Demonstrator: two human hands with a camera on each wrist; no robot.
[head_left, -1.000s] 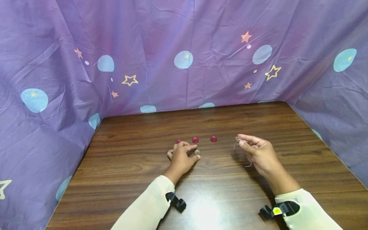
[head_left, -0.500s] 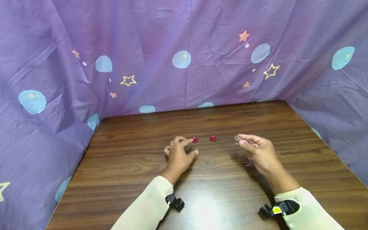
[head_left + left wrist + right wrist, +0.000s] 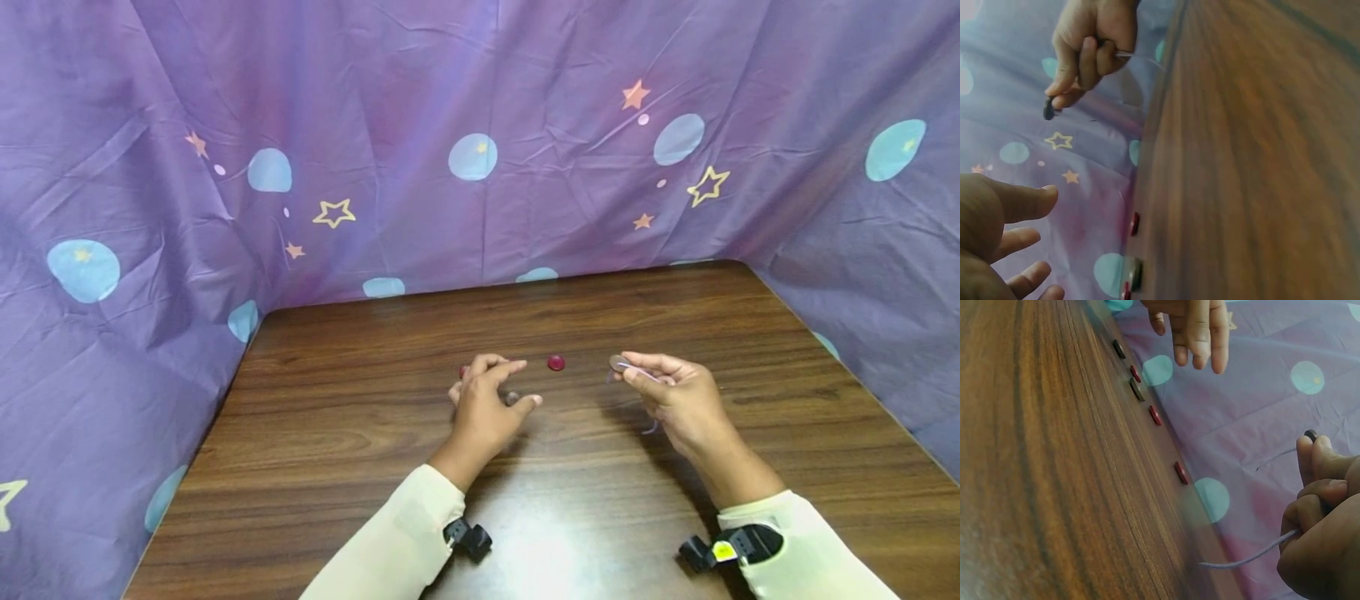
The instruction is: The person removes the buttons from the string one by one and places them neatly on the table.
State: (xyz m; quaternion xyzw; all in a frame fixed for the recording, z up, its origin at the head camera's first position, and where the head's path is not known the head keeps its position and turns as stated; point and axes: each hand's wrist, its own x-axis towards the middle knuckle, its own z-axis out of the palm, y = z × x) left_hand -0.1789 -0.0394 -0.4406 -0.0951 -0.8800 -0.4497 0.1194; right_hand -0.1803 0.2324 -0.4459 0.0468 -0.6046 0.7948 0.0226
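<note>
My right hand [image 3: 675, 404] pinches a brown button [image 3: 617, 363] between thumb and fingertips, above the table. A thin purple string [image 3: 1250, 555] runs from the button, and its tail hangs out below the curled fingers. My left hand [image 3: 487, 408] hovers over the row of buttons with its fingers spread and nothing between them. Under it, a brown button [image 3: 512, 398] shows between thumb and forefinger, and a red button [image 3: 462, 372] peeks out beside the knuckles. Another red button [image 3: 556, 362] lies between the two hands.
All the loose buttons lie on a wood-grain table [image 3: 360, 500]; in the right wrist view a dark button [image 3: 1119, 349] lies at the far end of the row. A purple cloth [image 3: 420, 100] with stars and blue circles hangs behind and at both sides.
My left hand has drifted left, then back right and lifted over the buttons, its thumb and forefinger spreading. The right hand stays put, with the string now lying across its fingers.
</note>
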